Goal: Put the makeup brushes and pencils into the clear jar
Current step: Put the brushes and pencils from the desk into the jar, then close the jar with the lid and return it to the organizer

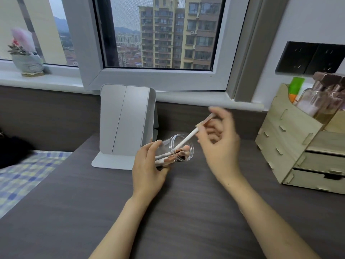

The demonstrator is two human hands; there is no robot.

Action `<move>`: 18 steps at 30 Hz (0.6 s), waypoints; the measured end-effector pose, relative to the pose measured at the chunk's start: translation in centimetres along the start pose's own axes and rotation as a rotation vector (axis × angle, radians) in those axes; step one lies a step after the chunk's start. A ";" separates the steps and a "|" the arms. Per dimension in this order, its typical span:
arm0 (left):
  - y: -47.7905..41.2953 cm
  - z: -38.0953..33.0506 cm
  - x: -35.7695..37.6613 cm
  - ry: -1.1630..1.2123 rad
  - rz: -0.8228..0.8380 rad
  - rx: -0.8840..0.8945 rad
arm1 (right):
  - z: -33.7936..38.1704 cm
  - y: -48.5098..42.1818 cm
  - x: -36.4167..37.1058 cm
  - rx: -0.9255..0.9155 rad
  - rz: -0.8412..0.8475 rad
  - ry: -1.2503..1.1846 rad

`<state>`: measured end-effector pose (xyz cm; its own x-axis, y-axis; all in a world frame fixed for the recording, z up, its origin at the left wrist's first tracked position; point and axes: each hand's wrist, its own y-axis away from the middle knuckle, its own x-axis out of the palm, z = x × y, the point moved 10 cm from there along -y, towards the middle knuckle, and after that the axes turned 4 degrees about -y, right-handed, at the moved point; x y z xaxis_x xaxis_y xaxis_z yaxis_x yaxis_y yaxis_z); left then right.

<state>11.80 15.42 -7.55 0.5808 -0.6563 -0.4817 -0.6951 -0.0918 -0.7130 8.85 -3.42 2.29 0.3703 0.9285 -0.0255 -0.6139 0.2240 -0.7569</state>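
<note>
Soft, overcast daylight from the window lights the dark desk evenly, with only faint shadows beneath the hands, while motion blurs the right hand, the wide lens bows the frame's edges, and the potted plant at far left appears smeared.
</note>
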 end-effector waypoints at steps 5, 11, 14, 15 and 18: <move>-0.1 0.2 -0.1 0.014 0.002 -0.026 | -0.7 2.0 1.8 -0.162 0.087 0.303; -0.1 0.5 0.4 -0.001 0.016 -0.028 | -0.9 2.5 1.4 -0.187 0.223 0.344; -0.1 0.6 0.2 0.000 0.002 -0.037 | -1.8 2.0 -1.4 -0.047 0.273 0.403; -0.1 0.6 0.1 0.001 -0.003 -0.036 | -3.2 2.2 -2.3 0.052 0.360 0.499; -0.2 0.4 0.2 -0.004 0.001 -0.028 | -8.5 5.7 -6.1 0.426 0.804 0.842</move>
<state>12.15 15.58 -7.70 0.5815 -0.6532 -0.4850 -0.7075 -0.1117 -0.6979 9.01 -10.30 -7.40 0.0192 0.4030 -0.9150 -0.9933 -0.0966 -0.0634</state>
